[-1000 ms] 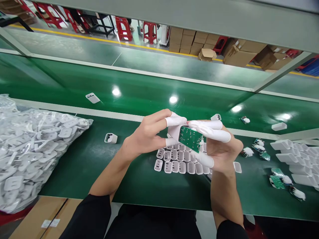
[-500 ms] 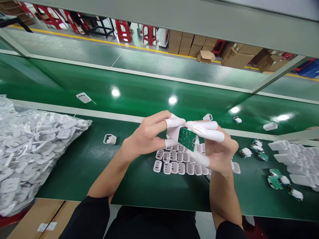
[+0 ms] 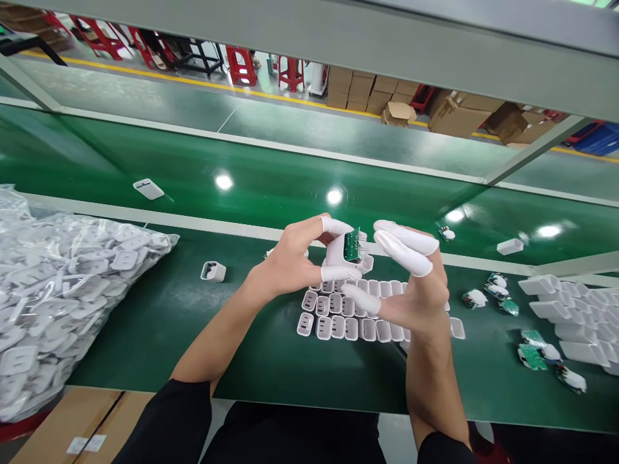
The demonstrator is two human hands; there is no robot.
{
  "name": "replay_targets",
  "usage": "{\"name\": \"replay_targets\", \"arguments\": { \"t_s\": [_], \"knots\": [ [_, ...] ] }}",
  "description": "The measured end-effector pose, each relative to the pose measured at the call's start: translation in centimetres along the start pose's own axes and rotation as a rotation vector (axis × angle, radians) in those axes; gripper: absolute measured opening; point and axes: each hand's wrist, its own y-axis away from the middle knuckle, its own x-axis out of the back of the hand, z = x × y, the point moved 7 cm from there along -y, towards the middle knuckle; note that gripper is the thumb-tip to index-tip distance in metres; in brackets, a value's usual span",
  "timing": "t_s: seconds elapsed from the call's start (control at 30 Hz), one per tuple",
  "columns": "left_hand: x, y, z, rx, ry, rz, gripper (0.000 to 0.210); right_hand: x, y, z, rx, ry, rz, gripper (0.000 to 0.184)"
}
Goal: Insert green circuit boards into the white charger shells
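Observation:
My left hand [image 3: 294, 258], with white finger cots on, grips a white plastic charger housing [image 3: 335, 250] between thumb and fingers. A green circuit board [image 3: 352, 245] sits partly inside the housing's right-facing opening, its outer part sticking out. My right hand [image 3: 411, 277], also in finger cots, is just right of the board with thumb and fingers spread apart and nothing between them. Beneath both hands, rows of white housings [image 3: 351, 328] stand on the green bench, several with dark slots showing inside. One housing [image 3: 213, 271] with parts inside lies apart at the left.
A clear bag of white plastic covers [image 3: 97, 270] fills the left side. At right lie loose circuit boards [image 3: 532, 356] and stacked white housings [image 3: 575, 322]. Beyond the ledge, a green conveyor belt [image 3: 271, 187] carries a white housing [image 3: 148, 189]. A grey beam [image 3: 309, 38] crosses overhead.
The board has gone further into the housing. My right hand has let go of it and opened, its thumb moving left and down. Items on the belt have shifted left.

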Motion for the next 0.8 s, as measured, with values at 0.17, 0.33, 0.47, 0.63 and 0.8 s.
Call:
{"name": "replay_targets", "arguments": {
  "t_s": [0.17,0.33,0.47,0.63,0.8],
  "knots": [
    [-0.5,0.4,-0.9,0.165,0.044,0.001,0.048,-1.2,0.1,-0.6,0.114,0.234,-0.044,0.091],
    [-0.7,0.4,-1.1,0.201,0.055,0.011,0.048,-1.5,0.3,-0.5,0.173,0.265,0.023,0.081],
    [-0.8,0.4,-0.8,0.148,0.042,0.033,0.047,-1.3,0.4,-0.5,0.18,0.268,0.055,0.068],
    [-0.8,0.4,-0.1,0.023,-0.02,0.048,0.052,-1.2,0.6,-0.5,0.189,0.28,0.068,0.049],
    [-0.6,0.3,0.4,-0.064,-0.066,0.062,0.055,-1.4,1.0,0.0,0.2,0.279,0.073,0.057]
  ]
}}
